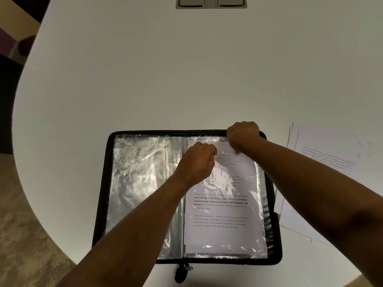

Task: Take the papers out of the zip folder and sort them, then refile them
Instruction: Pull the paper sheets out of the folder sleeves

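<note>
Worktop (186, 69) white. Folder (276, 241) black-edged, sleeves (141, 183) clear, silvery glare. Sheet (221, 230) white, black print, some lines bold. Loose papers (331, 154), right of frame, white. Grey panel (211, 2) top centre. Floor (24, 235) mottled beige.

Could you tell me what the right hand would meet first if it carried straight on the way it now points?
Probably the folder's black top edge just beyond the right hand, then bare table; how high the hand sits is unclear.
</note>
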Available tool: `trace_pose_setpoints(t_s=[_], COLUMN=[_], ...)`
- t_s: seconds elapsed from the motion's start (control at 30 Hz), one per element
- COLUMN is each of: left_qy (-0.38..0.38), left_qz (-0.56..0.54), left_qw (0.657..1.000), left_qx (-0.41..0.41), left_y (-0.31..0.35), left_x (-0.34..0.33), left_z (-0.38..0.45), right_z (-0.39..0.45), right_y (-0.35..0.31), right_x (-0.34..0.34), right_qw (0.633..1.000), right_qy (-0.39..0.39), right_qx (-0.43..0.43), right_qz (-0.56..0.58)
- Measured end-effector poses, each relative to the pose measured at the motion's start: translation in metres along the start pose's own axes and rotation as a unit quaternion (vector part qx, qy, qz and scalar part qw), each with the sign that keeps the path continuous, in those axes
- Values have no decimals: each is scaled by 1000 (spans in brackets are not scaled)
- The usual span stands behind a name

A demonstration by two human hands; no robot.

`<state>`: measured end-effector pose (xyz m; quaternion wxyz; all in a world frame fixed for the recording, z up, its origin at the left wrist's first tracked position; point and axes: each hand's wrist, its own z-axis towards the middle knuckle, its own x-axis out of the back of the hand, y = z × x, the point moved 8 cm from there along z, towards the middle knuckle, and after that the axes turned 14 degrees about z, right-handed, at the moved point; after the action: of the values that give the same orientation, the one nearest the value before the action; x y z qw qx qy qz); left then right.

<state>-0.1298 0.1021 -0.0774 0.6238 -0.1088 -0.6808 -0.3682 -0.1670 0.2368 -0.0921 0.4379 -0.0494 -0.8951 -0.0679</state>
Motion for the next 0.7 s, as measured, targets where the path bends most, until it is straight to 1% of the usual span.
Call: trace_pose_setpoints(t_s=[0.1, 0.17, 0.33, 0.43, 0.53, 0.7], left_qy=[-1, 0, 8, 18, 26, 30], left_qz=[-2, -2, 0, 12, 18, 4], left_qw=[1000, 1000, 1000, 1000, 999, 1000], left_qx=[1, 2, 4, 6, 7, 3], left_y=[-1, -2, -2, -3, -4, 0], left_x=[-1, -2, -2, 0, 1, 1], left_z=[1, 2, 4, 6, 7, 9], right_z=[6, 11, 22, 26, 27, 29], right_y=[13, 21, 30, 28, 25, 33], right_x=[-3, -2, 10, 20, 34, 58], right_qw=[997, 993, 983, 972, 969, 960], right_qy=[-44, -55, -27, -12, -3, 19], right_qx=[-7, -15, -8, 20, 41, 40], right_qz=[60, 105, 180, 234, 244, 275])
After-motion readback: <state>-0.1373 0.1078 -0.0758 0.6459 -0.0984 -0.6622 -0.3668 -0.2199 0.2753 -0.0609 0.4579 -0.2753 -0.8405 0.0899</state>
